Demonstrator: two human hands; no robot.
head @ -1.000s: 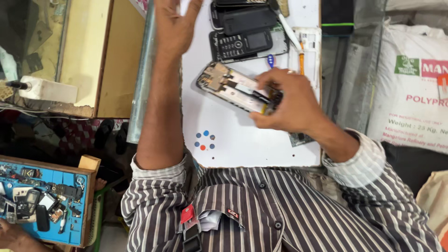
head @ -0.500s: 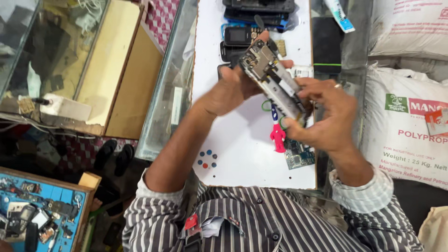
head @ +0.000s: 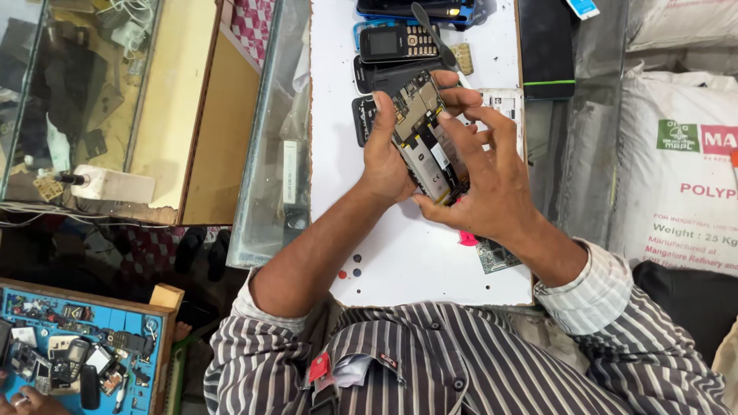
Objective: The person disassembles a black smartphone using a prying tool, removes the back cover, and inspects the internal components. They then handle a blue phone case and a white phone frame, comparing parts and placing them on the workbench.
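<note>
A second ago the left hand (head: 388, 157) stretches flat toward the far phones while the right hand (head: 492, 180) alone works on the opened smartphone (head: 425, 138), which lies low on the white tabletop (head: 400, 261). Half a second ago both hands have the phone lifted, its length slanting from upper left down to the right. Now the left hand cups the phone from below along its left edge, the phone stands steeper, and the right fingers (head: 461, 134) curl over its circuit board. The red tool (head: 467, 238) seen under the hands half a second ago is now mostly hidden by the right wrist.
</note>
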